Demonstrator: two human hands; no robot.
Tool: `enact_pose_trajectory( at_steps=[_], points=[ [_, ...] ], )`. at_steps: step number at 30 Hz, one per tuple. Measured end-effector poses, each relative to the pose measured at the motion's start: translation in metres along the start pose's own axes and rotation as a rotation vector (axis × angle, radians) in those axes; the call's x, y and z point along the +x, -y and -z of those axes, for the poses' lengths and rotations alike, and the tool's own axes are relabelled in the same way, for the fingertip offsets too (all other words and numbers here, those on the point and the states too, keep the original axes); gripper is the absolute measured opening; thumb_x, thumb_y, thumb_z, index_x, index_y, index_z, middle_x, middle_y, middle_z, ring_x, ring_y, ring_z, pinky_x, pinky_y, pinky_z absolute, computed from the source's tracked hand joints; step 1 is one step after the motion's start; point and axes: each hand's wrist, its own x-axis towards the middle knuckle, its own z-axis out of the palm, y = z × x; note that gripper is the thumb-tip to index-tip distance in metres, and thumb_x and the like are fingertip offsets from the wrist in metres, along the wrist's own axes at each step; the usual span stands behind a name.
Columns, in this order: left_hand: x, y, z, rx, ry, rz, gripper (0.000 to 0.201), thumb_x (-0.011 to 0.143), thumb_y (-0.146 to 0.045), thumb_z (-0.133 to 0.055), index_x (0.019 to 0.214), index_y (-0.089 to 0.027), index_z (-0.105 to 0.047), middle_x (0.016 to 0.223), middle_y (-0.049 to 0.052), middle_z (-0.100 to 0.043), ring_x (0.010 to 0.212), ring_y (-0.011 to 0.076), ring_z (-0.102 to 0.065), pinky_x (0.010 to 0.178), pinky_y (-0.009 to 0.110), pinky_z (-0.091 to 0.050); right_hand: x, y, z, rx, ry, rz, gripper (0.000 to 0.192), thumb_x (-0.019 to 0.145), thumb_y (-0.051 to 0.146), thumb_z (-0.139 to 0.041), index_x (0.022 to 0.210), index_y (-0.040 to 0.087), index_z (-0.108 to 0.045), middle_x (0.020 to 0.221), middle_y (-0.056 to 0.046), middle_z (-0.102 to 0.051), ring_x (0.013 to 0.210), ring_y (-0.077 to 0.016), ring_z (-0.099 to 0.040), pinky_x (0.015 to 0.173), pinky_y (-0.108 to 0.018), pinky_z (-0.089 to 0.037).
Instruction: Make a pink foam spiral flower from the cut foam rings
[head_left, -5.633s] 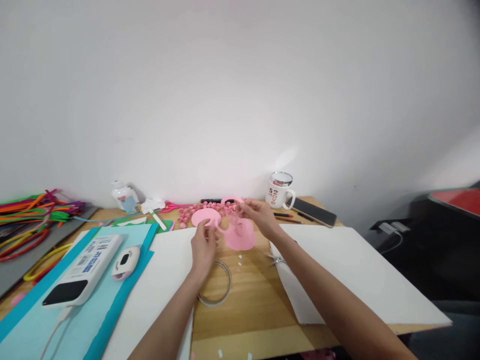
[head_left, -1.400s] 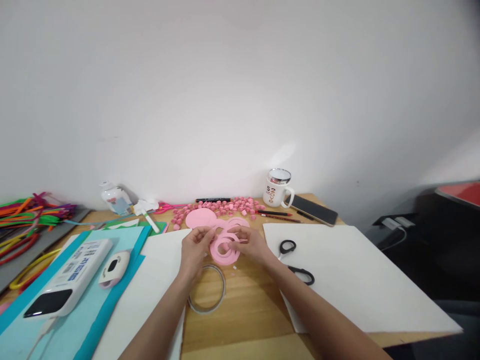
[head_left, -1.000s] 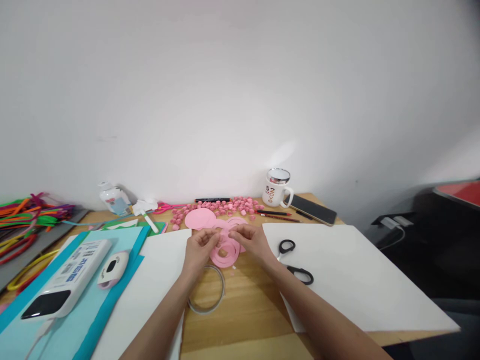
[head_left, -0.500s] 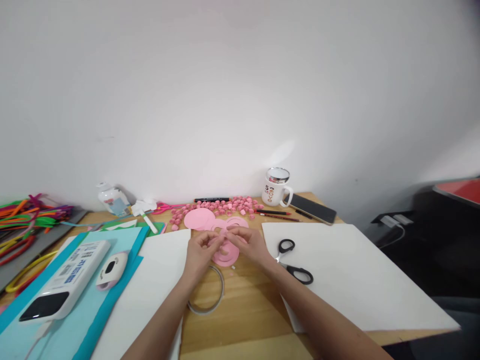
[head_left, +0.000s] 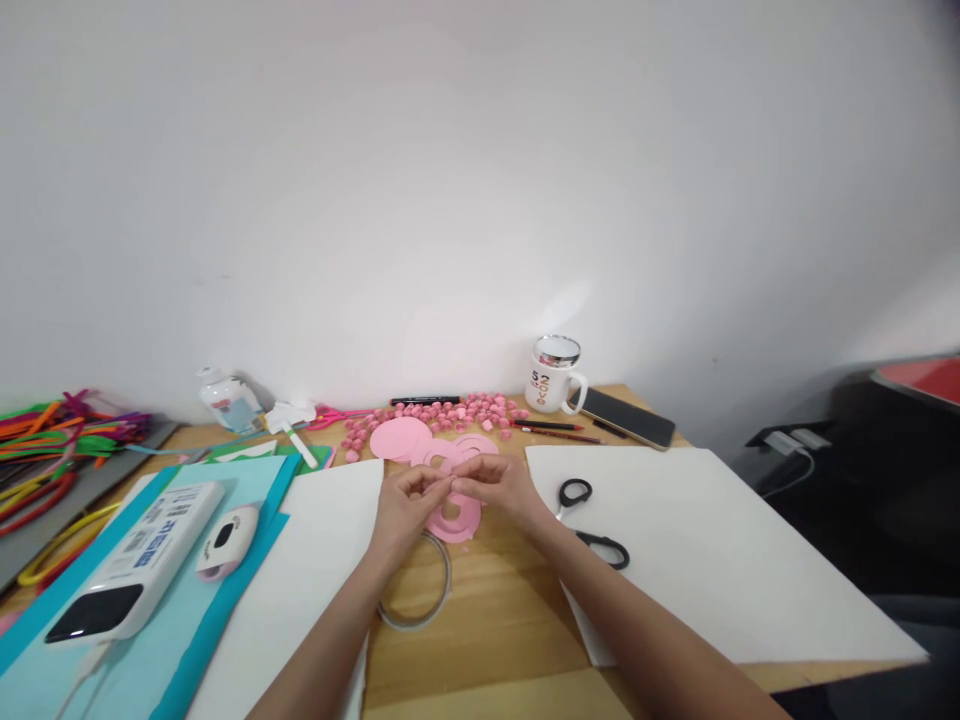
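Observation:
My left hand [head_left: 405,505] and my right hand [head_left: 499,487] meet over the middle of the table, fingertips pinched together. Between them is a bit of pink paper, mostly hidden by the fingers. Just below and behind the fingertips is a pink paper cutout [head_left: 463,520] with curved slits like a spiral; whether it joins the held bit I cannot tell. More cut pink paper rings [head_left: 480,443] and a plain pink paper circle [head_left: 401,438] lie beyond. Behind those spreads a heap of small rolled pink paper pieces [head_left: 450,412].
A roll of tape [head_left: 448,590] lies near my left wrist. Black-handled scissors [head_left: 604,545] rest on a white sheet [head_left: 720,560] at right. A mug [head_left: 553,378], phone [head_left: 630,418] and pencils [head_left: 555,430] are behind. Leftward are a white device [head_left: 142,560] and pipe cleaners [head_left: 52,450].
My fingertips have come closer together, and the pink bit that stuck up between them is now mostly covered. The camera view has shifted slightly.

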Motion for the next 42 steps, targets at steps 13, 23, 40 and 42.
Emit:
enact_pose_trajectory(
  at_steps=[13, 23, 40, 42],
  points=[
    [0.0003, -0.0034, -0.0016, -0.1, -0.025, 0.026, 0.017, 0.062, -0.03, -0.065, 0.065, -0.013, -0.066, 0.056, 0.001, -0.064, 0.053, 0.0129, -0.058, 0.053, 0.022, -0.045, 0.0004, 0.0079, 0.0006, -0.122, -0.016, 0.026, 0.023, 0.067, 0.036, -0.064, 0.075, 0.015, -0.069, 0.079, -0.005, -0.068, 0.075, -0.0183, -0.061, 0.074, -0.031, -0.046],
    [-0.002, -0.008, -0.0022, -0.13, 0.009, 0.037, 0.014, 0.063, -0.028, -0.065, 0.063, -0.014, -0.066, 0.056, 0.001, -0.065, 0.052, 0.0128, -0.059, 0.054, 0.022, -0.046, 0.0004, 0.0089, 0.0001, -0.107, -0.043, -0.012, 0.025, 0.061, 0.038, -0.068, 0.072, 0.016, -0.069, 0.074, -0.004, -0.069, 0.07, -0.0182, -0.063, 0.068, -0.031, -0.048],
    [-0.001, -0.007, -0.0022, -0.146, 0.008, 0.056, 0.017, 0.061, -0.03, -0.066, 0.061, -0.013, -0.065, 0.054, 0.001, -0.063, 0.052, 0.0128, -0.057, 0.054, 0.022, -0.046, 0.0003, 0.0031, 0.0037, 0.049, -0.053, -0.038, 0.04, 0.058, 0.036, -0.073, 0.09, 0.015, -0.063, 0.091, -0.01, -0.069, 0.086, -0.0255, -0.064, 0.082, -0.041, -0.048],
    [-0.0012, -0.0078, -0.0021, -0.143, 0.013, 0.062, 0.016, 0.061, -0.029, -0.066, 0.061, -0.013, -0.065, 0.054, 0.001, -0.062, 0.052, 0.0125, -0.056, 0.054, 0.022, -0.046, 0.0005, 0.002, 0.004, 0.048, -0.044, -0.037, 0.04, 0.058, 0.035, -0.073, 0.091, 0.015, -0.063, 0.092, -0.01, -0.069, 0.088, -0.0255, -0.064, 0.083, -0.04, -0.047]
  ],
)
